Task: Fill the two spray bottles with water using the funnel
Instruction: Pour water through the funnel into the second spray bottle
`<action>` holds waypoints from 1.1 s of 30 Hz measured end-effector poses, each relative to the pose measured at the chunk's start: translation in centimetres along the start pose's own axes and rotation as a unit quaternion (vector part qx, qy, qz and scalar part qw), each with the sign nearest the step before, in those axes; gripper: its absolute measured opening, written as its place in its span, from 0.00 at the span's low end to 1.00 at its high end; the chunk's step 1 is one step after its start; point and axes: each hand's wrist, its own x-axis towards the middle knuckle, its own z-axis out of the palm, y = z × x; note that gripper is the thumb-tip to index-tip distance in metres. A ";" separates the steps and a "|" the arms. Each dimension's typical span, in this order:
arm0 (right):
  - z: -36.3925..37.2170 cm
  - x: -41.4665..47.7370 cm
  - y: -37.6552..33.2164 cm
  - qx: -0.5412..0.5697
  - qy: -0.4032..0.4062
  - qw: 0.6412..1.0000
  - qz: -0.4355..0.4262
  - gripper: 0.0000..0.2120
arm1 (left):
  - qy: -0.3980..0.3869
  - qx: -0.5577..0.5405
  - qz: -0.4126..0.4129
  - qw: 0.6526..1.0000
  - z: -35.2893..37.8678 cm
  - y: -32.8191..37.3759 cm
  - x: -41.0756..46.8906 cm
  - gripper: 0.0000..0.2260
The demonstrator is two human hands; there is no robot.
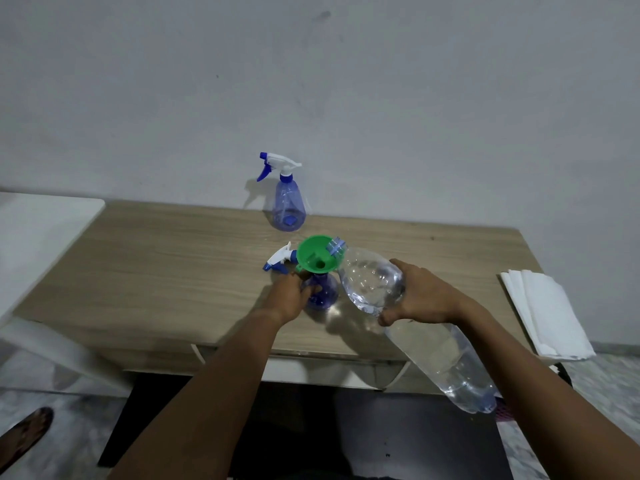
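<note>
1. Pouring is the step in hand: the right hand (pixel 427 296) is clamped round the big water bottle (pixel 408 313), tilted with its mouth over the green funnel (pixel 317 254).
2. The bottle's long axis runs from near right, by the person, up and left to the funnel rim.
3. The left hand (pixel 292 295) is closed on the near spray bottle (pixel 322 292), steadying it on the counter (pixel 173 265).
4. Its trigger head (pixel 278 262) lies just left; the far spray bottle (pixel 287 202) stands capped by the wall.
</note>
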 end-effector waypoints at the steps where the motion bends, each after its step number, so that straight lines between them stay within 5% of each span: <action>1: -0.1 0.0 -0.1 -0.007 -0.007 1.000 0.000 0.33 | 0.000 0.005 0.000 1.000 -0.1 -0.1 0.0 0.15; 33: -2.2 -0.1 -1.5 -0.080 -0.080 0.993 0.017 0.29 | -0.005 0.025 0.028 0.999 0.2 0.2 -0.1 0.16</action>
